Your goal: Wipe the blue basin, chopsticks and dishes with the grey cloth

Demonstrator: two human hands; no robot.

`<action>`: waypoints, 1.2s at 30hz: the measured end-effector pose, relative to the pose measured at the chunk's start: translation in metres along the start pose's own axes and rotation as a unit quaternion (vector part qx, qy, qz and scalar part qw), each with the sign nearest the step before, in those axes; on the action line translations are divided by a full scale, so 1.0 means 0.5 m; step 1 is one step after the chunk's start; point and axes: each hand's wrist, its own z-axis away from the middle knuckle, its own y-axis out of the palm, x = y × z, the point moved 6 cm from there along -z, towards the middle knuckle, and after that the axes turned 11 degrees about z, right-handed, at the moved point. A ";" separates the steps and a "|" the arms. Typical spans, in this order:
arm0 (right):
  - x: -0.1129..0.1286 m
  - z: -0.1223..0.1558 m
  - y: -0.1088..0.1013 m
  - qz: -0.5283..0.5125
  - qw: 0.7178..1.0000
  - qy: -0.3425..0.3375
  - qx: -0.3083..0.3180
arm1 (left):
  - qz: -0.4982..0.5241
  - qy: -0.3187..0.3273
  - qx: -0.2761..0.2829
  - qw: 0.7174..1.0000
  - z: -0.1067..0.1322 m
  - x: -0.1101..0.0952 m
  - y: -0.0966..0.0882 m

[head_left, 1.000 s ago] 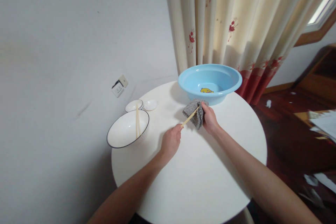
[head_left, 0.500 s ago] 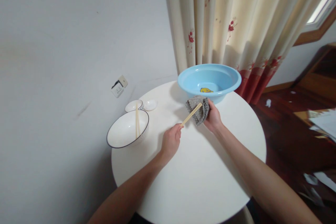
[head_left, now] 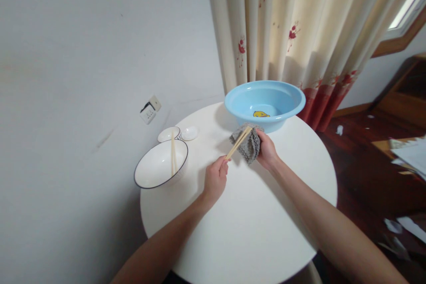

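My left hand is closed around the near end of a wooden chopstick, which points up and to the right. My right hand grips a folded grey cloth that is wrapped against the far end of that chopstick. Both hands hover over the round white table, just in front of a light blue basin with a yellow figure on its bottom.
A white bowl with a dark rim sits at the table's left edge with another chopstick lying in it. Two small white dishes stand behind it. A wall socket and a cream curtain are beyond.
The cloth in my right hand has slid back and forth along the chopstick's far end, and the chopstick tip has tilted slightly. My left hand has barely moved.
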 end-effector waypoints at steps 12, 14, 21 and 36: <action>-0.041 0.030 0.034 0.026 0.982 0.144 0.120 | 0.090 -0.045 -0.071 0.992 -0.012 0.013 -0.017; -0.056 0.037 0.041 0.027 0.968 0.188 0.164 | 0.097 -0.048 -0.066 0.992 -0.011 0.009 -0.015; -0.074 0.029 0.009 0.175 0.960 0.184 0.119 | 0.107 -0.049 -0.058 0.991 -0.011 0.000 -0.013; -0.038 0.050 0.054 0.072 0.978 0.121 0.153 | 0.088 -0.099 0.017 0.991 -0.017 0.054 0.017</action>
